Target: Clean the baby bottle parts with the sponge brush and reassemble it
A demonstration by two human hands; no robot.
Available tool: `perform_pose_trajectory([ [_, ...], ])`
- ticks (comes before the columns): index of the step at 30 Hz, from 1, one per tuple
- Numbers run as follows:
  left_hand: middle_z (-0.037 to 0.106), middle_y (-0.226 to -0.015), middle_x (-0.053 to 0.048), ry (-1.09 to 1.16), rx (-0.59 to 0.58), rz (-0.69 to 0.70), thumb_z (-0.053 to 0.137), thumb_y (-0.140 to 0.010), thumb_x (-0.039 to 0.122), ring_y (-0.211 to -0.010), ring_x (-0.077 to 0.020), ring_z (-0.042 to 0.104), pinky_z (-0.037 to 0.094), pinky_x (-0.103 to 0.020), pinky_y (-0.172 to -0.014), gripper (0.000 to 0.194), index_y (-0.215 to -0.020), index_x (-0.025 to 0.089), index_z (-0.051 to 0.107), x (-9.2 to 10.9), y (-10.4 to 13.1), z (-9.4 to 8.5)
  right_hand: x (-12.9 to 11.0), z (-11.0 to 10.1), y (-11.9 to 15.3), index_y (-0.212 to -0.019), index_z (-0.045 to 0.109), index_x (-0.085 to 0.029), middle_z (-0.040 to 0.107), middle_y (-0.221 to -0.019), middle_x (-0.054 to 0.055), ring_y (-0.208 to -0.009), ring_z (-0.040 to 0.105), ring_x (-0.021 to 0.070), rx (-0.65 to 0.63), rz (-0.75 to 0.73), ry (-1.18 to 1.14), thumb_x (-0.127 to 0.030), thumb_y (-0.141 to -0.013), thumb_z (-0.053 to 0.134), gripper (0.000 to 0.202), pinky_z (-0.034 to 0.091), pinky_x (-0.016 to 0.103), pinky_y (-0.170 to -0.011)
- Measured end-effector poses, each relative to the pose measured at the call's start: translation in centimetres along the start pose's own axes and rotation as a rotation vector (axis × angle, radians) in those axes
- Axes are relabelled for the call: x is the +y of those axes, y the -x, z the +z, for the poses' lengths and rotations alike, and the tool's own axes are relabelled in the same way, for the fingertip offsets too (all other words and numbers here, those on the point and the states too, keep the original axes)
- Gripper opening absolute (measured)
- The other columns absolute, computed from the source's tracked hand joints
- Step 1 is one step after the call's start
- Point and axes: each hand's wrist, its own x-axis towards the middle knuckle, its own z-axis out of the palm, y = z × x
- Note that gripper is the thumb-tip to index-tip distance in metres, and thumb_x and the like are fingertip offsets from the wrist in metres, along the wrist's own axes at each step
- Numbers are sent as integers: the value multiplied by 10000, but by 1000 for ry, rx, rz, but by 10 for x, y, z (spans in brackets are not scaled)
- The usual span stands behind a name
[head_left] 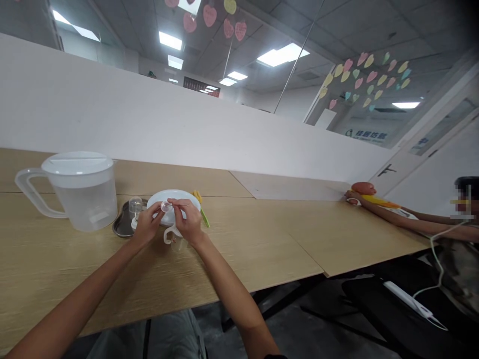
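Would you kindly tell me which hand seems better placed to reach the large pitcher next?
Probably the left hand: it is nearer the large pitcher, though it holds a small clear piece. The right hand is farther away.

Table: wall behind it. Pitcher on table, at left. Right of pitcher: tray, with jar on it. Plate just beside tray, to its right. Utensil on table, right of plate. Mug before plate. Left hand and right hand above plate's near side, small piece between them. Doll at table's far right end, another person's hand against it. Power strip on chair, right foreground.
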Motion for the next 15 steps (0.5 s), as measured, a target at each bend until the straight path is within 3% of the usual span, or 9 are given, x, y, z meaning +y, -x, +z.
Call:
perform_pose_trajectory([
  [3,710,-963,-43,-39,10,18,433,-881,506,-840,-200,629,483,-299,-760,404,-1033,197,645,2,2,-1,2,0,0,-1018,632,-177,722,-983,85,-942,660,145,-69,-51,22,-178,-956,388,252,533,301,-864],
  [8,708,-928,-50,-43,-2,41,424,-877,531,-820,-205,620,481,-311,-762,418,-1015,199,637,-1,1,-1,-5,-7,-6,-1054,642,-188,723,-950,75,-912,649,160,-147,-2,86,-219,-956,420,245,514,321,-851],
  [11,707,-928,-47,-51,15,36,437,-873,512,-831,-209,626,483,-317,-755,380,-994,212,638,-4,0,0,-15,-15,-10,-1093,632,-188,720,-989,78,-905,644,167,-99,-22,57,-250,-951,450,239,509,330,-840],
  [15,704,-950,-46,-63,10,68,434,-892,449,-862,-213,639,495,-331,-784,334,-1004,211,639,-5,0,1,-27,-21,-13,-1039,646,-202,727,-887,59,-779,646,156,-23,-73,33,-232,-945,468,205,520,316,-754],
])
